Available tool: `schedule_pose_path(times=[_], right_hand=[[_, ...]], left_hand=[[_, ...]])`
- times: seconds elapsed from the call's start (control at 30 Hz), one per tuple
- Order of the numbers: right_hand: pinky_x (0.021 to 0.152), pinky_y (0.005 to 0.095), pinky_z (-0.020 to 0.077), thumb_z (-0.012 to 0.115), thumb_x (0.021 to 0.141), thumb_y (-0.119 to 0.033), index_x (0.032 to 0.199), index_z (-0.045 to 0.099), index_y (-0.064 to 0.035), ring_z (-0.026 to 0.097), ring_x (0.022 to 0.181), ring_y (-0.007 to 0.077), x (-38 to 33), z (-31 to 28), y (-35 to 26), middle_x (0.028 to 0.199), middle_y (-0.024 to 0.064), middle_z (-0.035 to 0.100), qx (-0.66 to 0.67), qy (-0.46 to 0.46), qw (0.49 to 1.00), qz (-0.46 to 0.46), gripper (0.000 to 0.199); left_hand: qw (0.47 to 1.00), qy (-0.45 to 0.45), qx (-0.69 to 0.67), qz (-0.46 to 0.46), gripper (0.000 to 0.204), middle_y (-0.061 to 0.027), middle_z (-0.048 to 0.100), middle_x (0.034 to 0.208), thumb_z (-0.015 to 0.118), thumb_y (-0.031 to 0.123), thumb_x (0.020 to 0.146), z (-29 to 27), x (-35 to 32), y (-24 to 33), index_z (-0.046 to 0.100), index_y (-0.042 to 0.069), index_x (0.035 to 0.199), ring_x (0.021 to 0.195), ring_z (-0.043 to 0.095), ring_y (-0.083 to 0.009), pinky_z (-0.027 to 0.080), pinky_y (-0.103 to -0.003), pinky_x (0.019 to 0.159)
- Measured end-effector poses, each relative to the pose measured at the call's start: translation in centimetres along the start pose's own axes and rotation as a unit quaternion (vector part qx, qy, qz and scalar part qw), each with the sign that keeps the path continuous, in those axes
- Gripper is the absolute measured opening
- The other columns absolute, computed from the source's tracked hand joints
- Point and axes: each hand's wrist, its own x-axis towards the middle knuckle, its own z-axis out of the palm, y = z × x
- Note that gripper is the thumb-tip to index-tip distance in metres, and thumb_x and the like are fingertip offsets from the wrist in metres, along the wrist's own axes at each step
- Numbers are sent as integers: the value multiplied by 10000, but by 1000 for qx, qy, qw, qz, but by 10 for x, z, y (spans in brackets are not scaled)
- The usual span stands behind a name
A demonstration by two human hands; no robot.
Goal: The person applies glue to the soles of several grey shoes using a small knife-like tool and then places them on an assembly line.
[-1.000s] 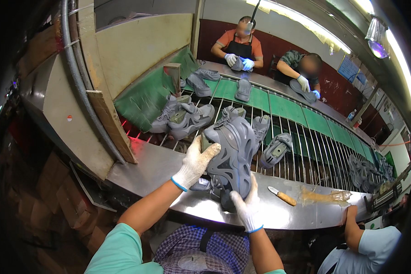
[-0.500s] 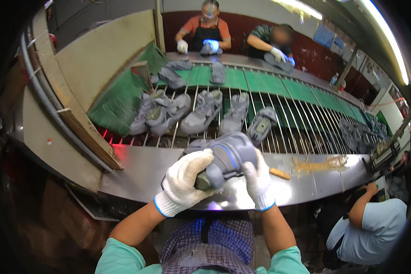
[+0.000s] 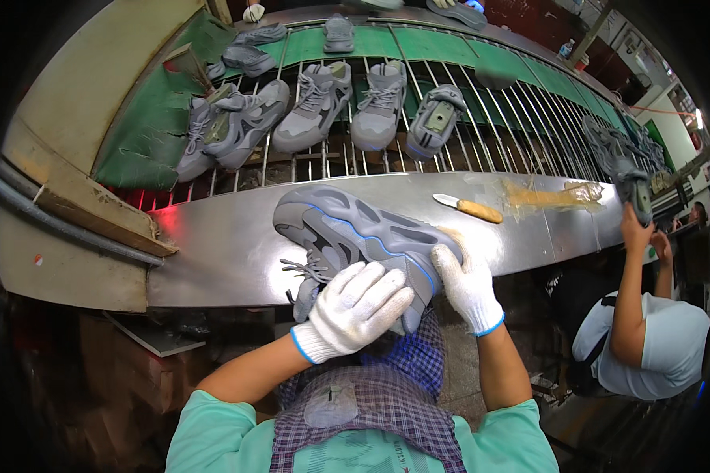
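Note:
A grey sneaker (image 3: pixel 343 229) is tilted on its side over the near edge of the metal counter, its toe to the upper left. Its thick sole faces up and a blue line runs along the sole's edge; loose laces hang on the near side. My right hand (image 3: pixel 467 288), in a white knit glove, grips the heel end, thumb on the near side, some fingers hidden behind. My left hand (image 3: pixel 361 307), gloved too, lies on the upper near the heel with its fingers stretched out; its thumb is hidden.
A short knife (image 3: pixel 478 210) with a wooden handle lies on the metal counter (image 3: pixel 213 268). Beyond, several grey sneakers (image 3: pixel 312 110) stand on a rack of metal bars. Brown tape sticks to the counter at right. A person (image 3: pixel 647 339) at the right holds a shoe.
The sneaker has been turned from heel-toward-me to lie lengthwise, sole up. My left hand has shifted from gripping it to resting flat on it. The view has tilted down; the knife blade now shows.

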Motion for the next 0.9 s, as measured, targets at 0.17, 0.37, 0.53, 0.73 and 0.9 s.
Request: schedule_pose_path(times=[0.17, 0.37, 0.53, 0.73, 0.9], right_hand=[[1069, 411, 522, 666, 1020, -179, 1321, 702, -42, 687, 1216, 293, 64, -28, 38, 1290, 162, 733, -76, 41, 995, -40, 333], [993, 504, 546, 709, 945, -186, 1370, 660, -148, 643, 1187, 397, 64, -76, 100, 1284, 157, 661, -462, 4, 879, -114, 430], [906, 563, 580, 583, 989, -158, 1369, 638, -114, 730, 991, 445, 60, -75, 96, 1110, 245, 741, -471, 54, 878, 63, 386], [700, 450, 602, 674, 1008, -335, 1341, 625, -51, 716, 713, 321, 10, -14, -25, 842, 157, 715, -260, -112, 957, -64, 441], [695, 563, 587, 605, 1058, -379, 1196, 623, -15, 730, 717, 460, 23, 44, -61, 793, 253, 724, -249, -150, 954, -68, 390]], left_hand=[[980, -87, -113, -139, 604, -154, 667, 1338, 897, 172, 654, 34, 12, 1, 705, 46, 1212, 1261, 631, -383, 537, -500, 1071], [983, -147, -9, -113, 735, -205, 644, 1400, 939, 236, 651, -33, 68, -73, 673, 40, 1307, 1300, 619, -417, 500, -497, 1133], [917, -301, -23, -260, 949, -197, 613, 1436, 934, 433, 720, -53, 52, -110, 536, 87, 1508, 1303, 613, -397, 515, -478, 1100], [867, -427, -47, -253, 1016, -265, 660, 1381, 886, 538, 744, -56, 68, -112, 486, 65, 1549, 1205, 684, -447, 562, -507, 1022], [836, -494, -49, -233, 1058, -290, 668, 1376, 885, 545, 743, -39, 94, -113, 443, 72, 1580, 1155, 716, -448, 586, -495, 982]])
